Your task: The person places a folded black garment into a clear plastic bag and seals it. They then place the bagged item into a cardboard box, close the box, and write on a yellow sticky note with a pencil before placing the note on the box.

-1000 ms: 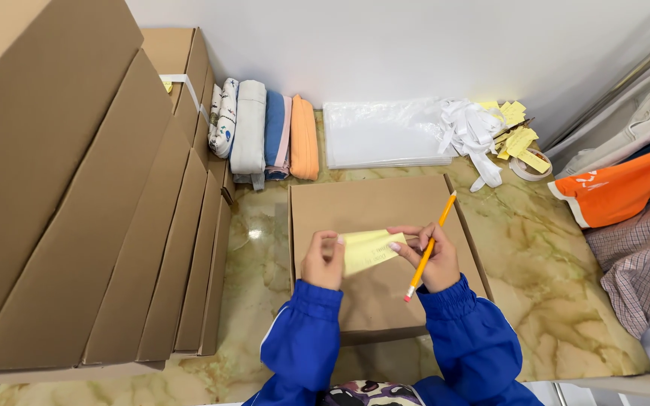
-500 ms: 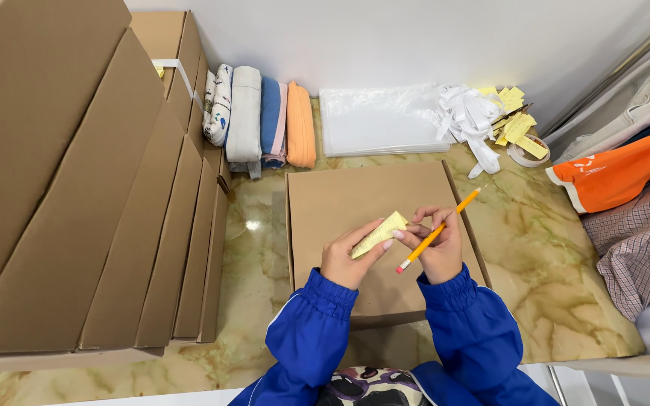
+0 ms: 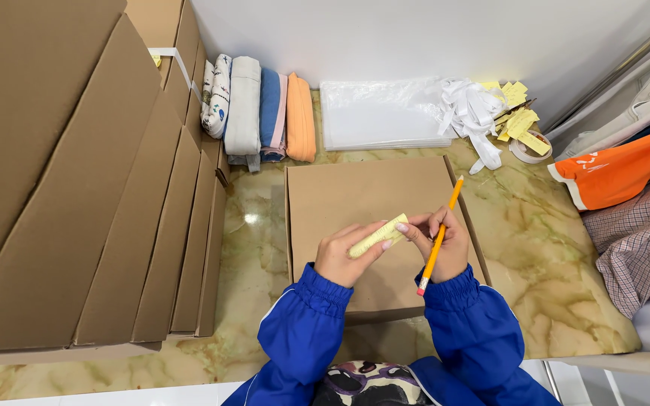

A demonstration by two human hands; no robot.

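I see both hands raised just above the closed cardboard box [image 3: 374,225]. The left hand [image 3: 340,259] and the right hand [image 3: 441,244] pinch the 2 ends of a yellow paper slip [image 3: 376,235], now curled into a narrow roll between the fingertips. The right hand also clamps a yellow pencil [image 3: 439,237] against its palm, tip pointing up and away.

I judge the slip very light, limp and easy to crease or tear; it is best held by its ends with a gentle pinch.

Against 1 second ago, the slip was flat and open and is now rolled up; the pencil, tilted flatter half a second ago, stands steeper.

Outward on the marble worktop [image 3: 551,263] lie folded cloths [image 3: 257,113], clear plastic bags [image 3: 381,116] and stacked flat cartons [image 3: 77,188].
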